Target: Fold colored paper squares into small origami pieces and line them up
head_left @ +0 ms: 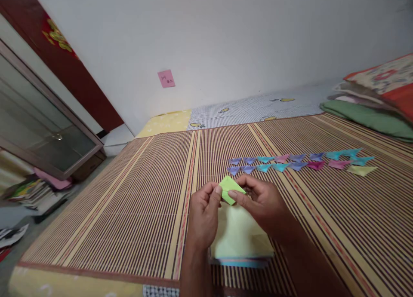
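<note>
A folded piece of lime-green paper (229,186), roughly diamond-shaped, is held up between both hands. My left hand (205,209) pinches its left corner between thumb and fingers. On the other side, my right hand (263,200) grips the right edge, its thumb lying across the front. Directly below lies a stack of paper sheets (241,237), pale yellow on top with blue and other colours at the near edge. Beyond the hands, two rows of small folded paper shapes (298,165) in purple, blue, pink and yellow rest on the striped mat.
The striped mat (129,211) covers the bed. Folded green cloth (364,116) and a patterned cushion (387,75) are piled at the far right. A pink note (166,78) sticks to the wall. At left stand a glass-panelled door (48,112) and stacked books (35,194).
</note>
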A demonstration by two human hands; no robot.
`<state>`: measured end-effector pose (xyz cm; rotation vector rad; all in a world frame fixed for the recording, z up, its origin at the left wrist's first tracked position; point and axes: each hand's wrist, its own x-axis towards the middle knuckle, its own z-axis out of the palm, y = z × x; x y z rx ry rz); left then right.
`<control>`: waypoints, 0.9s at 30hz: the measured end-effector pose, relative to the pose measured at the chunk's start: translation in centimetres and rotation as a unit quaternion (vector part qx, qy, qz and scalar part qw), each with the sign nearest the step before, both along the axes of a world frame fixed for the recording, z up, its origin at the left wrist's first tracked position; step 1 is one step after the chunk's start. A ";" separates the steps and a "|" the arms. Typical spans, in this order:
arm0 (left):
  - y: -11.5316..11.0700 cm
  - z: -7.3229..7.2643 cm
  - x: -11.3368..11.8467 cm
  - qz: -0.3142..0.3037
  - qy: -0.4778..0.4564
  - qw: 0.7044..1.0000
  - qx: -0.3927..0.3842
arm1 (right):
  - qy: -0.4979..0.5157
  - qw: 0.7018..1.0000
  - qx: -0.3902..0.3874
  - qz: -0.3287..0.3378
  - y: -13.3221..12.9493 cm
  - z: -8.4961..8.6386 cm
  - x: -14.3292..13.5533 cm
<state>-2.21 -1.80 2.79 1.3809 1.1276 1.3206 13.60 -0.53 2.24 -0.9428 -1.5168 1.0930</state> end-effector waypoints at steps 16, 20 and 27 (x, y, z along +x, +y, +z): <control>-0.2 -0.2 0.1 -0.033 -0.054 0.998 0.006 | -0.003 0.999 0.009 -0.048 -0.2 0.4 -0.2; 0.0 -0.2 0.1 -0.043 -0.089 0.995 -0.003 | 0.001 0.998 0.019 -0.055 -0.2 0.6 0.1; 0.1 -0.7 0.1 -0.026 -0.114 0.993 -0.024 | -0.036 0.996 0.037 -0.074 -0.3 0.7 -0.5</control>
